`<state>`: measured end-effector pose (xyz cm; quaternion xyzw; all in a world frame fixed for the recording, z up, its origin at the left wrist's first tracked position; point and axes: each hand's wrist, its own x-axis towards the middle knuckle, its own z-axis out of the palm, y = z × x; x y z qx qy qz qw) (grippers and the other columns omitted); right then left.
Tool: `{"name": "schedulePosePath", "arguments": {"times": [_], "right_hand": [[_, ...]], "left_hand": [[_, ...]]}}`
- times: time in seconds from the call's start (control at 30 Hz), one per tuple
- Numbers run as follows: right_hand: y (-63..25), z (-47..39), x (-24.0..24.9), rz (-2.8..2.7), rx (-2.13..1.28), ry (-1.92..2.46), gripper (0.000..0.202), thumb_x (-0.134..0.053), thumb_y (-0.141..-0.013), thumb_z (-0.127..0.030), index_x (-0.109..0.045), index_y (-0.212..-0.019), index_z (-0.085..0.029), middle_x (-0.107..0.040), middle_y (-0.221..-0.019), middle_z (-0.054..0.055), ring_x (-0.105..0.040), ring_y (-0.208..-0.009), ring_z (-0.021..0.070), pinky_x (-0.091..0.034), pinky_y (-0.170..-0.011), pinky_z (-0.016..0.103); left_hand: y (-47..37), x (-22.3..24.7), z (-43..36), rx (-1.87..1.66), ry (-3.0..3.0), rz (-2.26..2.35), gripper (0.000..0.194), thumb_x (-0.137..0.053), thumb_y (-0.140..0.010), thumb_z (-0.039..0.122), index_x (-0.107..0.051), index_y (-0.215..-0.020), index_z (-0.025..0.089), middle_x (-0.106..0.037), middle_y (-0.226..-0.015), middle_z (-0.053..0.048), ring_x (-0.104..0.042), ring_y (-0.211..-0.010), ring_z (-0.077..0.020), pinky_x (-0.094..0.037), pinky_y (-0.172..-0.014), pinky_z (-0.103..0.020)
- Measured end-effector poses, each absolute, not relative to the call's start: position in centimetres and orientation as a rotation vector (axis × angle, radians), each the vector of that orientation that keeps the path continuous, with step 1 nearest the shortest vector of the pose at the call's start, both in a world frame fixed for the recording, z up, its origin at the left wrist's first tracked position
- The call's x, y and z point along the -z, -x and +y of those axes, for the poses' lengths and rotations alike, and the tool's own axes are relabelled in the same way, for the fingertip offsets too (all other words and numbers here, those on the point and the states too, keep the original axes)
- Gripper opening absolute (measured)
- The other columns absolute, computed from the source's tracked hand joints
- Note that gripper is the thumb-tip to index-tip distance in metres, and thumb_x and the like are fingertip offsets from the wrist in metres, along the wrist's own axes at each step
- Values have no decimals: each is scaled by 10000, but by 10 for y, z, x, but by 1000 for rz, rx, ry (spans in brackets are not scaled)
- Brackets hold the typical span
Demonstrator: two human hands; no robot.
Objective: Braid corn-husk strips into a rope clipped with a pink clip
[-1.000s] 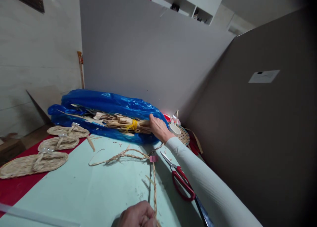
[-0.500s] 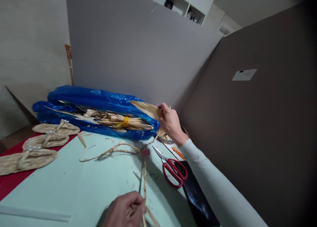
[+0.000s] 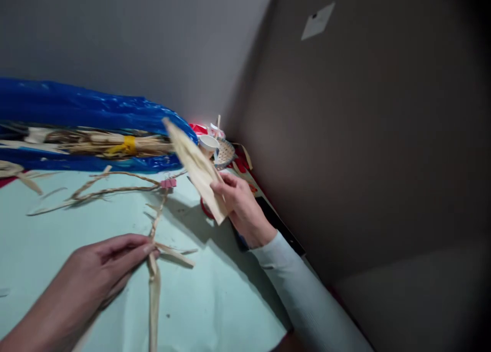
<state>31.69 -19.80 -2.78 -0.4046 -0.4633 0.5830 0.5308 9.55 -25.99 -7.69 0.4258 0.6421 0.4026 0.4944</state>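
Observation:
My left hand [image 3: 111,267] pinches a braided cord [image 3: 156,220] of dried plant fibre where the plait ends. Loose strands [image 3: 154,301] hang down from that spot, and shorter ones stick out to the right. A pink binder clip [image 3: 168,183] grips the cord's upper part at the tabletop. Beyond the clip, a looped length of braid [image 3: 118,191] lies leftward. In my right hand [image 3: 243,206] is a wide, pale dried husk strip [image 3: 197,168], held between thumb and fingers and slanting up to the left. Under it, red scissors [image 3: 206,209] are mostly hidden.
Along the back lies an open blue plastic bag [image 3: 95,106] holding a fibre bundle [image 3: 88,143] with a yellow tie. A paper cup [image 3: 209,145] and a woven basket [image 3: 225,155] stand at the back corner. A dark partition [image 3: 345,137] rises on the right.
My right hand has drawn the husk strip away from the bag, nearer the cord. The view has swung right and down. My left hand still pinches the cord.

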Motion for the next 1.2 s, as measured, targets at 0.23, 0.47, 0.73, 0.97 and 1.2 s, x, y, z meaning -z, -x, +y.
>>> {"name": "schedulePosePath", "arguments": {"times": [0.23, 0.47, 0.73, 0.97, 1.2], "right_hand": [[-301, -217, 27, -1284, -1617, 981, 129, -639, -645, -210, -583, -753, -169, -557, -702, -40, -510, -633, 110, -386, -591, 219], [-292, -232, 26, -1814, -1354, 1223, 37, -537, -718, -205, -508, -704, -187, -456, -679, -48, -401, -620, 110, -279, -527, 239], [-278, -240, 41, -1956, -812, 1419, 93, -531, -769, -204, -442, -752, -225, -507, -642, -45, -445, -588, 142, -281, -538, 274], [-281, -244, 38, -2080, -774, 1221, 77, -523, -820, -232, -449, -800, -220, -518, -675, -42, -471, -606, 136, -293, -570, 264], [-285, -238, 33, -2069, -1105, 1199, 136, -540, -817, -249, -465, -714, -201, -455, -658, -54, -421, -620, 115, -287, -555, 253]], "left_hand": [[-97, 69, -265, -932, -978, 1487, 386, -861, -610, 405, -717, -914, 216, -782, -786, -17, -694, -804, -181, -520, -608, -161], [-104, 59, -266, -1027, -969, 1348, 359, -834, -627, 252, -722, -966, 218, -712, -708, 57, -533, -542, -76, -468, -550, -155], [-104, 55, -266, -932, -975, 1430, 286, -814, -604, 331, -768, -829, 160, -441, -439, 91, -253, -406, -41, -137, -386, -161], [-107, 50, -265, -906, -982, 1463, 277, -817, -568, 395, -686, -683, 180, -343, -415, 107, -240, -389, -47, -147, -370, -170], [-100, 53, -267, -895, -1119, 1406, 182, -791, -697, 347, -712, -702, 183, -418, -488, 83, -276, -463, -64, -172, -420, -179]]}}
